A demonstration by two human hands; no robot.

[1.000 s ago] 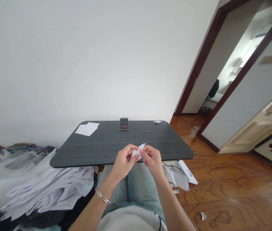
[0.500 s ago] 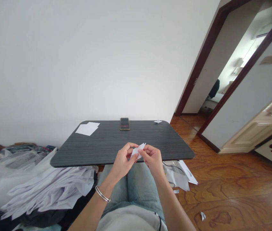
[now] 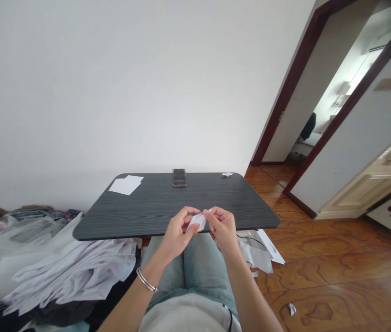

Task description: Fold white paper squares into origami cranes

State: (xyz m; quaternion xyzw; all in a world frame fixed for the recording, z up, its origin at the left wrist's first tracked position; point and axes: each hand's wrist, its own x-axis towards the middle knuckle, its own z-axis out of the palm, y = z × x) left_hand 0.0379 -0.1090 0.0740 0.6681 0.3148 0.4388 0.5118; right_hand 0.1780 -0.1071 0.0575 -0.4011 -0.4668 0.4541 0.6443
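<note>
You're working with two hands: one left hand (image 3: pixel 176 233) and one right hand (image 3: pixel 223 227), both pinching one folded paper piece (image 3: pixel 198 220). One bracelet (image 3: pixel 146 280) is sitting on the left wrist. One table (image 3: pixel 154 207) is carrying one phone (image 3: pixel 179 177), one small paper figure (image 3: pixel 227 174) and what's looking like two overlapping flat sheets (image 3: pixel 125 185). One crumpled scrap (image 3: pixel 292 309) is lying on the floor. One paper heap (image 3: pixel 74 272) is lying at your left, too many sheets to count.
</note>
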